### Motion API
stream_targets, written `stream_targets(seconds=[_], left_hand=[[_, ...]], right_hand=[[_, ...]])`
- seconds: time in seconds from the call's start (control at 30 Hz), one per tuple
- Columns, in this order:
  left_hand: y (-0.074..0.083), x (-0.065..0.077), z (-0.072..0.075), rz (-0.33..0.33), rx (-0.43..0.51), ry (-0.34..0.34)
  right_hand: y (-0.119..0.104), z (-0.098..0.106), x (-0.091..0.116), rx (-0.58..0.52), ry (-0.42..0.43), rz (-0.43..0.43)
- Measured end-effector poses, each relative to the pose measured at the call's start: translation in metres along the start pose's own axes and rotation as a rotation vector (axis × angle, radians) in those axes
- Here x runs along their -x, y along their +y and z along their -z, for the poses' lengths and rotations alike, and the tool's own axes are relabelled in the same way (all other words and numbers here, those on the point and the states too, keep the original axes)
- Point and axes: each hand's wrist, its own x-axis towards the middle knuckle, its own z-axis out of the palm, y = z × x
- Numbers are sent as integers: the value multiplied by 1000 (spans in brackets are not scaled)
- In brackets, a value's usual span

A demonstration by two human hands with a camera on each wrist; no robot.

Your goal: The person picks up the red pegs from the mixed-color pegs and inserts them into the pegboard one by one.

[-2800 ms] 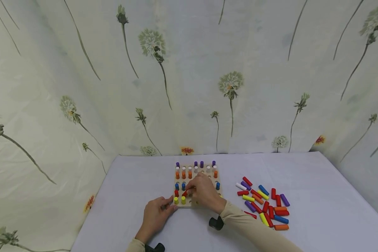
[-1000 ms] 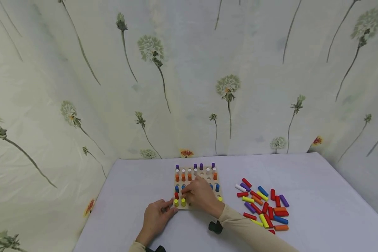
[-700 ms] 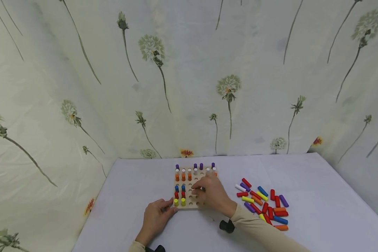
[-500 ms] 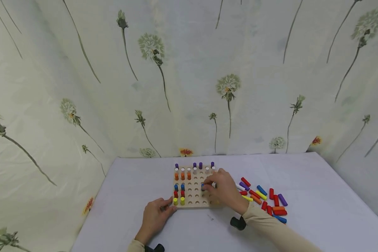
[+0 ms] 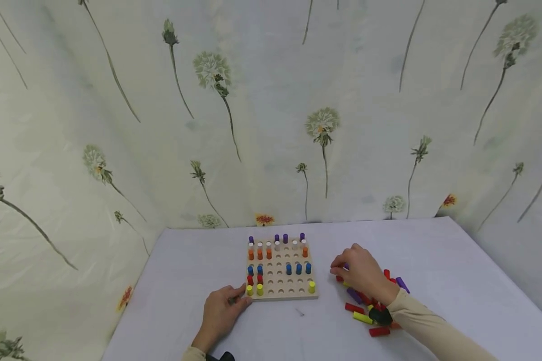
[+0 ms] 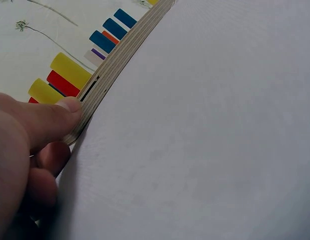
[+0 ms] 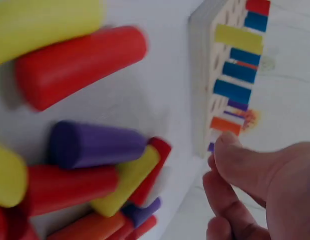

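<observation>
Right hand [image 5: 363, 271] had moved to the loose pegs [image 5: 354, 296] — fingers [image 7: 227, 202] bent, any hold unclear to me — leaving blue pegs [image 5: 298, 269] standing; left hand [image 5: 221, 313] pinched the pegboard [image 5: 275, 286]

Left grip [image 6: 17, 140] on wooden pegboard's [image 6: 120, 60] edge

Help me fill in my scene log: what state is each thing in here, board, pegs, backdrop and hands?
Pegboard, flat on the table, partly filled, many holes bare
Pegs in the board, upright
Loose pegs, lying on their sides, some touching
Backdrop, upright behind the table
Left hand, gripping the pegboard's near-left corner
Right hand, above the loose pegs; cannot tell whether it holds one
</observation>
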Motion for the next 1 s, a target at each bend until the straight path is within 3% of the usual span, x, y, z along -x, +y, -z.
stream_targets(seconds=[0.17, 0.33, 0.5, 0.73, 1.0], left_hand=[[-2, 1, 1, -1, -3, 0], [-2, 1, 2, -7, 8, -4], [1, 1, 1, 2, 23, -6], [0, 1, 1, -5, 30, 10], [-3, -1, -1, -10, 30, 1]], right_hand=[[15, -11, 6, -14, -36, 59], [23, -20, 6, 7, -17, 125], [21, -23, 5, 48, -26, 93], [14, -26, 3, 126, 17, 139], [11, -23, -4, 75, -4, -1]])
